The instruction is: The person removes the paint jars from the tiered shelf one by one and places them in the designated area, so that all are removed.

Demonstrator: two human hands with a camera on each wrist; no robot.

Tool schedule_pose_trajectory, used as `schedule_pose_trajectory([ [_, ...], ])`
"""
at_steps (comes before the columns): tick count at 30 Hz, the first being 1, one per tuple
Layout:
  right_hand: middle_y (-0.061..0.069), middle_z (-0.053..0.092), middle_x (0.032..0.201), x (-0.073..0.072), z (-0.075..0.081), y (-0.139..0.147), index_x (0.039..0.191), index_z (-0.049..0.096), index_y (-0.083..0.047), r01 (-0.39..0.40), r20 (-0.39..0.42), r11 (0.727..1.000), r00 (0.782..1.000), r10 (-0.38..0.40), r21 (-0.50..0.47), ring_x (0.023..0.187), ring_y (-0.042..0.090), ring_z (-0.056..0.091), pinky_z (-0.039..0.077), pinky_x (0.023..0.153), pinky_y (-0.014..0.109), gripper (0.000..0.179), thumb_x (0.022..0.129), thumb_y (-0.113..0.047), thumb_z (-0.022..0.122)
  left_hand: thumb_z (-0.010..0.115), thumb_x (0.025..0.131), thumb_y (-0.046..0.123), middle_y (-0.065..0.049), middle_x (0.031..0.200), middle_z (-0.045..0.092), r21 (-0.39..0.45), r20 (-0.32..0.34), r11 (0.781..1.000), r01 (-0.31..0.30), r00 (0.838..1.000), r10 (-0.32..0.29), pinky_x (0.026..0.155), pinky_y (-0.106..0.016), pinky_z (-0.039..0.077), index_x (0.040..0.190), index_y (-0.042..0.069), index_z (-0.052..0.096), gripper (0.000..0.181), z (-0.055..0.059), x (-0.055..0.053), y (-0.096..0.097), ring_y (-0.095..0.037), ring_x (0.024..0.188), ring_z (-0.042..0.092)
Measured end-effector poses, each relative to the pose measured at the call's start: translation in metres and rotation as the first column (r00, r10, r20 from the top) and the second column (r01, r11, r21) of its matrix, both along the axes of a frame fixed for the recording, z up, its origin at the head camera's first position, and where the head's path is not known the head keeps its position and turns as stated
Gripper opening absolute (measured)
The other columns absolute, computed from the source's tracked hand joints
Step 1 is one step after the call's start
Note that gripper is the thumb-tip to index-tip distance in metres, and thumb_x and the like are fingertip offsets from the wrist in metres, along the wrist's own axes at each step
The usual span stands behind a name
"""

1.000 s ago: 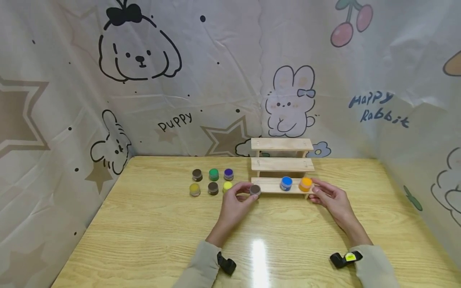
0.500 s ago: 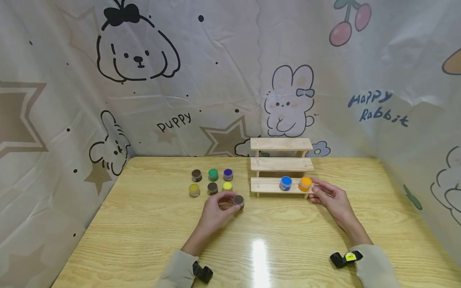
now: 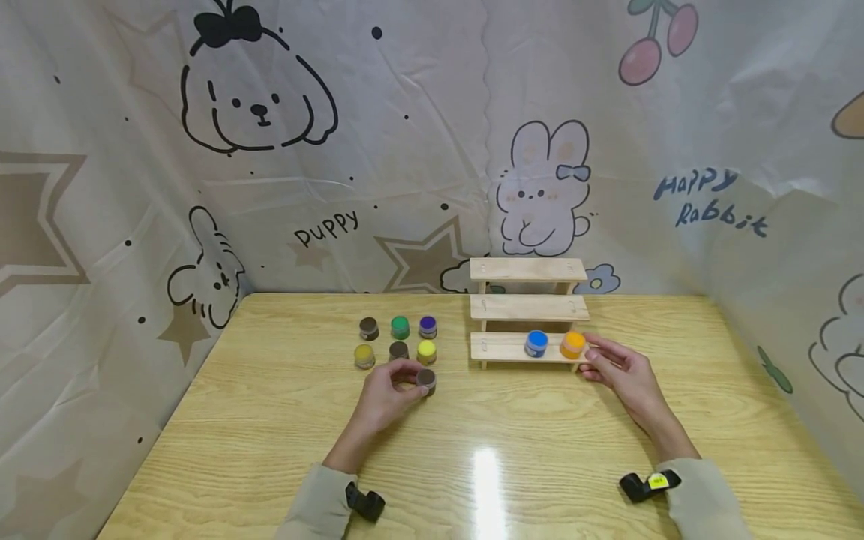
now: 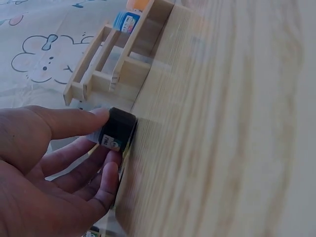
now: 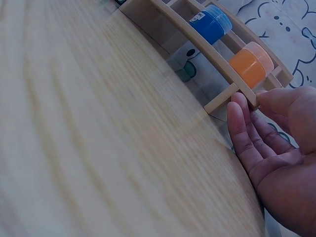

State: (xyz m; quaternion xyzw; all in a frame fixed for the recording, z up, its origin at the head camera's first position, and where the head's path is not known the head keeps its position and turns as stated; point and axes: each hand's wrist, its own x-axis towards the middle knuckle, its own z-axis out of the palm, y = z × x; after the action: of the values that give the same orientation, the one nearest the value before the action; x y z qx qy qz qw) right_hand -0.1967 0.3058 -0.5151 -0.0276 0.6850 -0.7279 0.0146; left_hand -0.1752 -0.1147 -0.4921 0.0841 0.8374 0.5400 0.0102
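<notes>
My left hand [image 3: 385,397] pinches a dark brown paint pot [image 3: 426,382] between thumb and fingers, just in front of the yellow paint pot [image 3: 427,352]. In the left wrist view the held paint pot [image 4: 121,129] looks near black, its base right at the tabletop. At the other side, my right hand [image 3: 622,377] grips the right end of the lowest step of a three-step wooden display rack [image 3: 502,347]. On that step stand a blue paint pot [image 3: 536,343] and, right beside the fingertips, an orange paint pot [image 3: 572,345].
Left of the rack, more paint pots stand in two rows: a dark one [image 3: 368,328], a green one [image 3: 400,327] and a purple one [image 3: 428,326] behind, a mustard one [image 3: 364,355] and another dark one [image 3: 398,350] in front. A printed curtain [image 3: 418,150] hangs behind the table [image 3: 270,420].
My left hand has carried the dark brown paint pot away from the rack's lowest step, leftward and towards me, to the front of the yellow one. The right hand has stayed at the rack.
</notes>
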Motion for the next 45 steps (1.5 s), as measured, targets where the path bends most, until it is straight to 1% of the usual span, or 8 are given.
schedule_pose_trajectory([
  [6, -0.006, 0.073, 0.113, -0.001, 0.001, -0.001, 0.148, 0.043, 0.012, -0.006, -0.002, 1.000, 1.000, 0.006, 0.005, 0.090, 0.014, 0.074, 0.060, 0.082, 0.030, 0.058, 0.102, -0.015, 0.066, 0.080, 0.084, -0.005, -0.010, 0.105, 0.072, 0.017, 0.017, 1.000, 0.017, 1.000, -0.017, 0.072, -0.022, 0.053, 0.111, 0.001, 0.071, 0.029, 0.000, -0.001, -0.003, -0.029, 0.101, 0.069],
  [17, -0.006, 0.073, 0.113, 0.001, 0.000, 0.000, 0.148, 0.044, 0.011, -0.005, -0.009, 1.000, 1.000, 0.005, -0.005, 0.090, 0.014, 0.074, 0.060, 0.082, 0.029, 0.057, 0.102, -0.014, 0.065, 0.080, 0.084, -0.006, -0.011, 0.107, 0.072, -0.001, -0.002, 1.000, 0.028, 1.000, -0.028, 0.072, -0.022, 0.053, 0.111, 0.000, 0.071, 0.029, 0.002, -0.001, -0.003, -0.029, 0.100, 0.070],
  [25, -0.004, 0.074, 0.112, 0.001, -0.001, 0.000, 0.147, 0.047, 0.010, -0.008, -0.008, 1.000, 1.000, 0.008, -0.022, 0.090, 0.014, 0.074, 0.060, 0.082, 0.030, 0.054, 0.102, -0.012, 0.065, 0.082, 0.084, -0.003, -0.012, 0.111, 0.071, -0.024, 0.001, 0.999, 0.024, 1.000, -0.024, 0.081, -0.033, 0.058, 0.114, 0.001, 0.070, 0.032, 0.009, 0.001, -0.007, -0.032, 0.105, 0.069],
  [30, -0.005, 0.074, 0.111, 0.001, 0.000, 0.001, 0.146, 0.047, 0.010, -0.001, -0.006, 1.000, 1.000, 0.001, -0.011, 0.089, 0.014, 0.074, 0.060, 0.081, 0.030, 0.053, 0.102, -0.012, 0.065, 0.081, 0.085, -0.003, -0.015, 0.113, 0.070, -0.027, -0.085, 1.000, 0.012, 0.996, -0.015, 0.082, -0.038, 0.059, 0.114, 0.000, 0.071, 0.031, 0.022, 0.006, 0.000, -0.032, 0.108, 0.066],
  [34, -0.006, 0.073, 0.112, 0.000, 0.001, 0.001, 0.147, 0.045, 0.011, 0.000, -0.003, 1.000, 1.000, 0.000, 0.001, 0.089, 0.014, 0.074, 0.060, 0.081, 0.029, 0.055, 0.102, -0.013, 0.065, 0.081, 0.085, -0.002, -0.016, 0.113, 0.071, -0.072, -0.209, 0.997, 0.024, 0.977, -0.039, 0.082, -0.046, 0.058, 0.114, 0.001, 0.071, 0.031, 0.029, 0.011, 0.014, -0.033, 0.106, 0.067],
  [37, -0.007, 0.073, 0.113, 0.000, 0.000, 0.002, 0.148, 0.044, 0.011, -0.003, -0.004, 1.000, 1.000, 0.003, 0.002, 0.090, 0.014, 0.074, 0.060, 0.082, 0.029, 0.056, 0.102, -0.014, 0.065, 0.081, 0.086, 0.000, -0.013, 0.113, 0.072, -0.086, -0.264, 0.996, 0.039, 0.963, -0.060, 0.084, -0.051, 0.057, 0.115, 0.002, 0.072, 0.031, 0.034, 0.013, 0.026, -0.034, 0.107, 0.066],
  [41, -0.006, 0.074, 0.112, 0.000, -0.001, 0.002, 0.148, 0.044, 0.011, -0.009, -0.010, 1.000, 1.000, 0.009, -0.010, 0.090, 0.014, 0.074, 0.060, 0.082, 0.029, 0.056, 0.102, -0.014, 0.065, 0.080, 0.088, 0.001, -0.012, 0.114, 0.071, -0.036, -0.262, 0.997, 0.068, 0.962, -0.075, 0.085, -0.052, 0.057, 0.116, 0.003, 0.072, 0.029, 0.036, 0.014, 0.040, -0.034, 0.107, 0.066],
  [45, -0.004, 0.074, 0.111, -0.001, -0.002, 0.001, 0.147, 0.045, 0.011, -0.012, -0.017, 1.000, 1.000, 0.012, -0.025, 0.089, 0.014, 0.074, 0.060, 0.081, 0.029, 0.055, 0.102, -0.012, 0.065, 0.079, 0.089, 0.004, -0.010, 0.114, 0.071, 0.003, -0.237, 0.996, 0.091, 0.968, -0.088, 0.086, -0.052, 0.057, 0.116, 0.006, 0.071, 0.028, 0.031, 0.017, 0.051, -0.029, 0.107, 0.066],
])
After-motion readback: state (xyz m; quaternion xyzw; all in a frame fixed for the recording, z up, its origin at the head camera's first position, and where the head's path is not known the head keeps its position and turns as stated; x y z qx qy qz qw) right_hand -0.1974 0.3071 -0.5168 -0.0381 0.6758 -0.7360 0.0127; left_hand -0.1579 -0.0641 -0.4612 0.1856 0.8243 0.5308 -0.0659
